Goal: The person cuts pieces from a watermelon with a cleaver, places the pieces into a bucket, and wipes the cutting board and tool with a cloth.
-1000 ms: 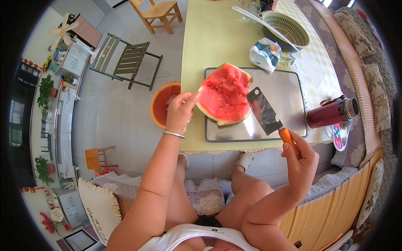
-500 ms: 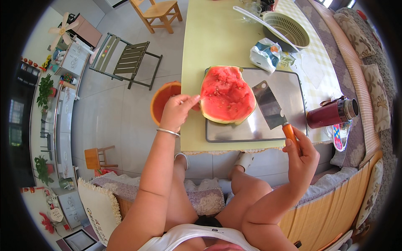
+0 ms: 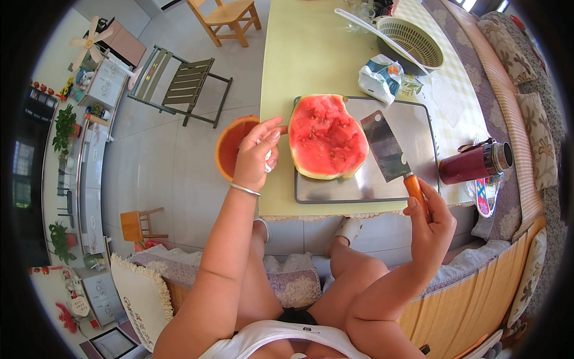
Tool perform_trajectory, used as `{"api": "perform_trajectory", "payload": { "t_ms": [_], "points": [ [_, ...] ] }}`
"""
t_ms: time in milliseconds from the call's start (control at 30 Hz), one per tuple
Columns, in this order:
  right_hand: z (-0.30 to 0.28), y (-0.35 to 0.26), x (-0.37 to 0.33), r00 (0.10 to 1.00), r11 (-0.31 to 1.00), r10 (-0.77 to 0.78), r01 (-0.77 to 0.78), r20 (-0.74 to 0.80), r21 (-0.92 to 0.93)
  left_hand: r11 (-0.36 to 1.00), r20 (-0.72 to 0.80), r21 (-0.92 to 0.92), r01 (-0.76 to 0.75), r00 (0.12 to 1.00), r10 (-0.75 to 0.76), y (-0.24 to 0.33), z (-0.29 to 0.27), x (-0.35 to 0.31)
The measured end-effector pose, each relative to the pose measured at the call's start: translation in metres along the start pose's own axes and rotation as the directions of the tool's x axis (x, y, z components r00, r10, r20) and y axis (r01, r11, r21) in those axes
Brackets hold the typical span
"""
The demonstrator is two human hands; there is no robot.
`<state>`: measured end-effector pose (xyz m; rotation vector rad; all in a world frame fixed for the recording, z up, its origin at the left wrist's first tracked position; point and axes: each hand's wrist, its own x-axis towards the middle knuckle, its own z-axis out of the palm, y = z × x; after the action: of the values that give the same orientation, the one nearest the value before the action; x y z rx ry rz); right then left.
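Note:
A cut piece of watermelon (image 3: 329,136), red flesh up and scooped unevenly in the middle, lies on a metal cutting board (image 3: 335,190). My right hand (image 3: 431,214) grips the orange handle of a kitchen knife (image 3: 385,146). Its broad blade has a toothed edge and is beside the melon's right side, over the board. Just left of the melon, my left hand (image 3: 258,154) has its fingers curled around a small white crumpled tissue (image 3: 268,160), with the fingertips close to the rind. Behind that hand, an orange bowl-shaped container (image 3: 230,146) sits below the table's left edge, partly hidden.
On the table (image 3: 293,48), a plastic packet (image 3: 381,78) lies behind the board, and a colander in a basin (image 3: 412,42) stands farther back. A dark red flask (image 3: 472,161) lies to the right. A folding chair (image 3: 185,84) and a wooden chair (image 3: 227,18) stand on the floor.
My left hand has drawn slightly down from the melon's left edge and turned, so the white tissue in its fingers now shows. The right hand and knife have barely moved.

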<state>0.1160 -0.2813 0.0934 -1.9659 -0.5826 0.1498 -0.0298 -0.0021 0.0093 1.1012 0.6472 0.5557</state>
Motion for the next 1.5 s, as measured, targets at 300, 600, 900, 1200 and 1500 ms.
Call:
{"api": "perform_trajectory", "payload": {
  "t_ms": [300,600,900,1200,1500],
  "points": [
    [0.003,0.000,0.000,1.000,1.000,-0.001,0.001,0.007,0.010,0.998,-0.129,0.024,0.053,0.990,-0.049,-0.010,0.002,0.000],
    [0.003,0.001,0.000,0.999,1.000,0.028,-0.028,-0.022,0.002,0.986,-0.025,0.059,0.154,0.988,-0.152,-0.003,0.011,-0.002],
    [0.002,0.003,0.001,1.000,1.000,-0.003,0.003,0.005,0.016,0.977,-0.001,0.132,0.168,0.986,-0.170,-0.003,0.013,-0.004],
    [-0.003,0.006,0.002,0.999,0.999,0.041,-0.041,0.012,0.003,0.982,-0.021,0.161,0.098,0.995,-0.096,-0.009,0.015,-0.006],
    [-0.001,0.009,0.005,0.997,0.998,0.065,-0.066,0.041,0.009,0.987,-0.038,0.140,0.077,0.997,-0.072,-0.011,0.016,-0.007]
  ]
}}
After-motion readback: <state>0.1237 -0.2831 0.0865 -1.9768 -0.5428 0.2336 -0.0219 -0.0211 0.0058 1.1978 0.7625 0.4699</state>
